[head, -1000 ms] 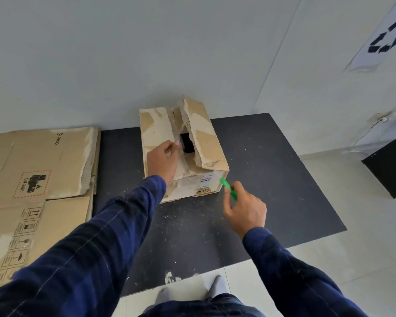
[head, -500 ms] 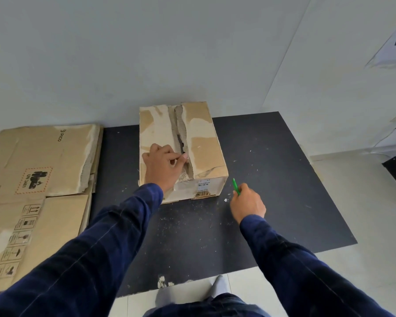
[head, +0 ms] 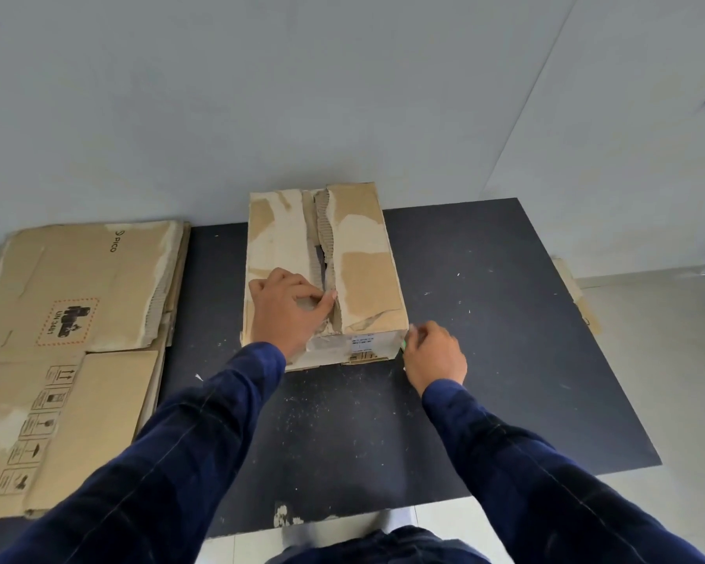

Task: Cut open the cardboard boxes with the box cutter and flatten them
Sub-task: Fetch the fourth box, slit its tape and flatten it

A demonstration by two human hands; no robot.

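Ideally, with the left hand [head: 290,315] curled on the top seam of the cardboard box [head: 363,278] on the black mat [head: 485,360], the right hand [head: 434,356], gripping the box cutter [head: 403,344] at its near-right corner, should slice away from that bracing hand.

The right flap [head: 367,287] of your box [head: 279,242], which stands raised over a dark opening a second ago, now lies almost flat, leaving only a narrow slit along the seam. Your left hand [head: 290,315] shifts from the flap's edge to the box top, its fingers curled against that seam. Your right hand [head: 434,354] comes in from out in front to the box's near right corner, and the green box cutter [head: 403,344], plainly sticking up before, shows only as a sliver at the hand's edge.
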